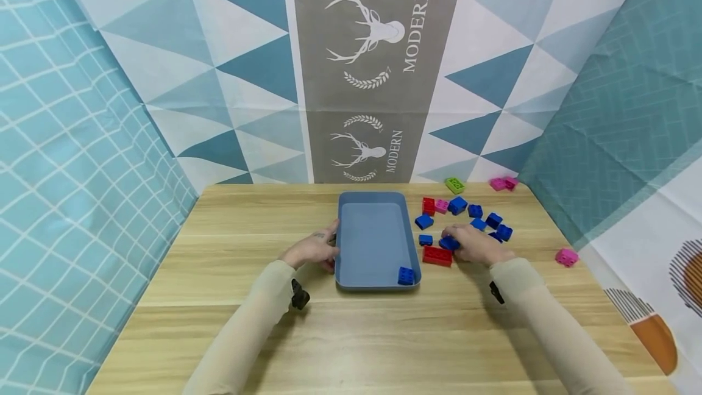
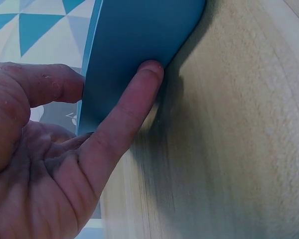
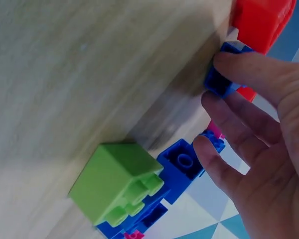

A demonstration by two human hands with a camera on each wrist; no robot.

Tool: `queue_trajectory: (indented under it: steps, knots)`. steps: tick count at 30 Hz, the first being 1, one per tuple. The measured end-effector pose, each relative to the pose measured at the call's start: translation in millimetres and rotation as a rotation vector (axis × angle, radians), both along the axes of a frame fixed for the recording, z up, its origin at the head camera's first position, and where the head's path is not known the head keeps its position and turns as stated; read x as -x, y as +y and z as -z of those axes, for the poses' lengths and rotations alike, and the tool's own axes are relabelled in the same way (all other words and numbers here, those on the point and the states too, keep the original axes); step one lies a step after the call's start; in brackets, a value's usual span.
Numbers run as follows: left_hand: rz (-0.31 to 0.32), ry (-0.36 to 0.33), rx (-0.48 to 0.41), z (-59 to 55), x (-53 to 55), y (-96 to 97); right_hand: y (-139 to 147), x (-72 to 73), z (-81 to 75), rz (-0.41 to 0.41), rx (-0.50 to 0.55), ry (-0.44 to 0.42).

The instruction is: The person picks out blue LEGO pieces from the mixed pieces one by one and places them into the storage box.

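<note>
My right hand (image 1: 474,244) pinches a blue toy building brick (image 3: 220,82) between thumb and fingers at the table, beside a long red brick (image 1: 437,256). Other fingers of that hand stay spread, near more blue bricks (image 3: 182,162) and a green brick (image 3: 117,179) in the right wrist view. The left hand (image 1: 315,247) is at the left side of a shallow grey-blue tray (image 1: 337,261). One straight finger lies along the tray's outer wall in the left wrist view, and another reaches its rim. Inside the tray's near right corner sits one blue brick (image 1: 406,276).
Several blue bricks lie scattered right of the tray, with a small red brick (image 1: 428,206) and a pink brick (image 1: 441,205) among them. A lime green brick (image 1: 454,185) and pink bricks (image 1: 503,183) are at the back edge. Another pink brick (image 1: 567,257) lies far right.
</note>
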State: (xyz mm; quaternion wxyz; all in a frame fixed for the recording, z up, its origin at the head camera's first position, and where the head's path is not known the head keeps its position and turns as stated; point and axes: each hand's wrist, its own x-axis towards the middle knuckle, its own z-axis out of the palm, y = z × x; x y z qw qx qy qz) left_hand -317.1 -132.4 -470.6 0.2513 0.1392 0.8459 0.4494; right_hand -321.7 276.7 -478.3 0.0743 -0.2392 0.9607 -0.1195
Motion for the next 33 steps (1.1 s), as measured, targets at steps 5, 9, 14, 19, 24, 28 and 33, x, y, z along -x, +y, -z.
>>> queue_trajectory:
  steps: [5,9,14,19,24,28,33]
  knots:
    - [-0.002,0.002,0.012,-1.1,0.7,0.8,2.2,-1.9,-11.1,0.083,0.013,-0.010]
    - [-0.003,-0.003,0.023,-3.3,0.7,1.3,-4.0,-5.5,-22.7,0.125,0.056,-0.015]
    - [0.005,-0.010,0.023,-4.9,0.2,1.9,-22.6,-11.4,-35.5,0.069,0.082,0.010]
    - [0.012,-0.021,0.011,-5.1,0.4,1.9,-50.3,-17.0,-42.6,-0.076,0.122,0.102]
    - [0.009,-0.022,0.016,-5.2,1.8,1.3,-85.1,-22.0,-40.7,-0.218,0.178,0.057]
    - [-0.001,-0.025,0.012,-3.2,2.2,2.2,-109.5,-24.0,-32.0,-0.276,0.146,-0.010]
    - [0.007,-0.034,0.005,-1.3,2.8,5.2,-126.4,-24.7,-22.2,-0.298,0.059,-0.051]
